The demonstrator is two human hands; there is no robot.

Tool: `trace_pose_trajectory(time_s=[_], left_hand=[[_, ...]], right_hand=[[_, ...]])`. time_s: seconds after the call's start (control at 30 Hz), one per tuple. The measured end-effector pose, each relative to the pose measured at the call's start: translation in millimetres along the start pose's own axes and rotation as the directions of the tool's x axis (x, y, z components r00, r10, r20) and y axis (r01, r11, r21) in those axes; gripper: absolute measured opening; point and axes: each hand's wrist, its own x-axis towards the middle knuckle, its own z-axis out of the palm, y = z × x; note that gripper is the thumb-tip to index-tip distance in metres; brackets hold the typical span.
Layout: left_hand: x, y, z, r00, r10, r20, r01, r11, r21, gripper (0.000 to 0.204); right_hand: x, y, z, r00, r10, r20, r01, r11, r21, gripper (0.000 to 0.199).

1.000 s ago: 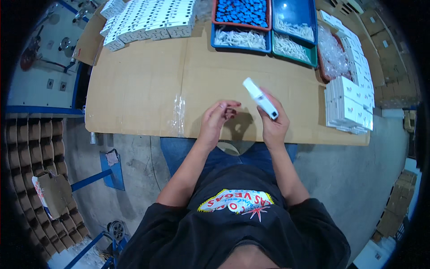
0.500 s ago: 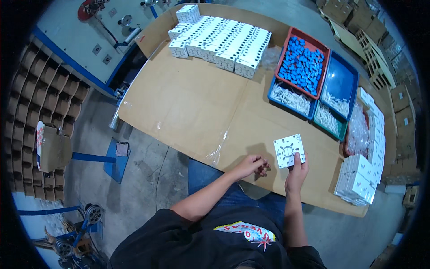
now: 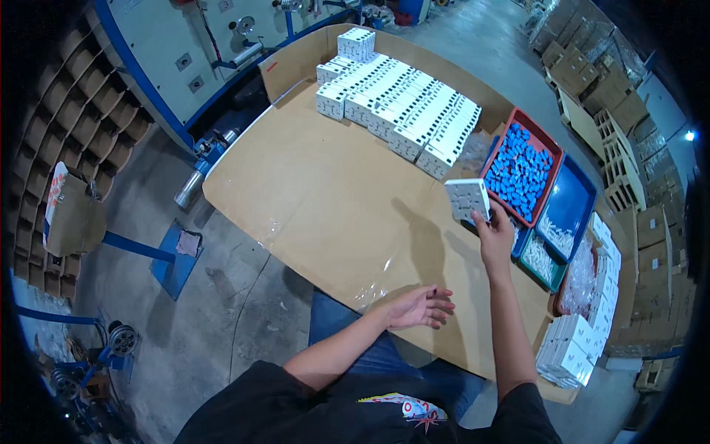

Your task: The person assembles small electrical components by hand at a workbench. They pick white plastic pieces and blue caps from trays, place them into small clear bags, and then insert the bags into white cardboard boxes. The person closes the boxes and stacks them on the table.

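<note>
Here's the right hand, grip pinched on a lower corner of the white square panel, above the bench near the red tray; left hand loose, holding nothing; a bump on that rim could twist the corner-held panel free

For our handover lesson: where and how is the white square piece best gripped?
Pinching the white square piece by its left edge, from the left, looks best: it's flat, that edge is free, and the right hand holds the lower right corner.
</note>
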Motion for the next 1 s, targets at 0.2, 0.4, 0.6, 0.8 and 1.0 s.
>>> trace_pose_trajectory(time_s=[0.2,0.4,0.6,0.8,1.0], left_hand=[[5,8,-10,0.999,-0.026,0.047,0.035,0.977,-0.209,0.053],[14,5,-20,0.994,-0.033,0.108,0.067,0.940,-0.333,0.053],[7,21,3,0.996,-0.085,-0.015,0.079,0.970,-0.231,0.059],[10,19,-2,0.998,-0.053,-0.035,0.034,0.909,-0.414,0.053],[15,8,-6,0.998,-0.037,-0.052,0.004,0.852,-0.523,0.052]], right_hand=[[130,23,22,0.977,-0.215,0.015,0.207,0.918,-0.339,0.029],[293,52,73,0.943,-0.332,0.022,0.323,0.897,-0.300,0.039],[400,32,150,0.945,-0.318,0.079,0.314,0.808,-0.498,0.036],[483,49,210,0.837,-0.507,0.207,0.512,0.591,-0.623,0.035],[528,66,242,0.838,-0.492,0.236,0.492,0.493,-0.718,0.035]])
